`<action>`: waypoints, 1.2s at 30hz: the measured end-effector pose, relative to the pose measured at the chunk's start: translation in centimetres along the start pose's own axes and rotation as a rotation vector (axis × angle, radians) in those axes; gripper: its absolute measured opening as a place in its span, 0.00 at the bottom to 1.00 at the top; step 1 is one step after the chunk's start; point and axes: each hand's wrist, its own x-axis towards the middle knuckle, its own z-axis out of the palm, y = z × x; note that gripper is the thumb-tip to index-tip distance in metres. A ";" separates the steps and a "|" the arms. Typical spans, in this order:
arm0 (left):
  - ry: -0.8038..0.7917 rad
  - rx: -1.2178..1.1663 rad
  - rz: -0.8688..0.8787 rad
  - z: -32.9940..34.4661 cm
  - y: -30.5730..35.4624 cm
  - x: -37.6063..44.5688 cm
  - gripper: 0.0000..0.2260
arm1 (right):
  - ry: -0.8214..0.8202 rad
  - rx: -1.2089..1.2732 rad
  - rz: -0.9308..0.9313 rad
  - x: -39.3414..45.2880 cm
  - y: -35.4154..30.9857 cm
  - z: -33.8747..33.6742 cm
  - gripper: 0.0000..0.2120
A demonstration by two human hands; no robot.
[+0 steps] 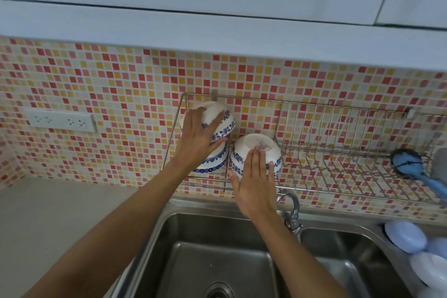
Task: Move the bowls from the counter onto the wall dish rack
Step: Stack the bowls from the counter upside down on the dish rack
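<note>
A wire wall dish rack (314,176) hangs on the mosaic tile wall above the sink. At its left end an upside-down white bowl with blue flowers (217,159) rests on the rack. My left hand (197,138) grips a second such bowl (225,121), upside down, right on top of it. To the right, my right hand (256,181) lies over a third upside-down bowl (254,147) that sits on the rack, fingers spread along its side.
A blue dish brush (411,167) lies at the rack's right end. A double steel sink (217,249) with a tap (294,210) is below. White and pale blue plastic items (408,237) sit at the right. A socket strip (60,120) is on the wall left, above the grey counter (48,220).
</note>
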 end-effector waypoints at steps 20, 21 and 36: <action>-0.219 -0.126 -0.013 1.4 -0.1 -2.7 0.42 | 0.010 -0.028 0.012 0.0 -0.1 0.2 0.36; -0.222 -0.129 -0.023 1.4 -0.1 -2.8 0.43 | 0.012 -0.028 0.011 0.0 -0.1 0.1 0.36; -0.226 -0.223 -0.055 1.7 -0.2 -4.0 0.38 | 0.102 -0.009 0.007 -0.1 0.0 0.9 0.38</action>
